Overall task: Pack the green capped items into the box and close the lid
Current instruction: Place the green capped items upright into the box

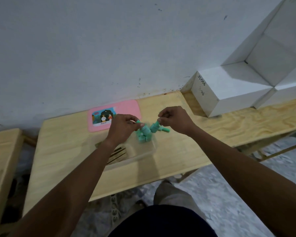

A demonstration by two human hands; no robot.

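- The left hand (122, 126) pinches one green capped item (141, 125), and the right hand (175, 121) pinches a second, tilted item (154, 128).
- Both hands are over the far end of the clear box (135, 158), just above the packed cluster (143, 136). The drop is short and straight down.
- A loose green item (164, 130) lies on the table (67, 151) just right of the box, long axis left-right, nearest the right hand.
- The pink lid (130, 106) lies flat to the upper left, nearer the left hand.
- The white cartons (229, 86) are well apart at the upper right.
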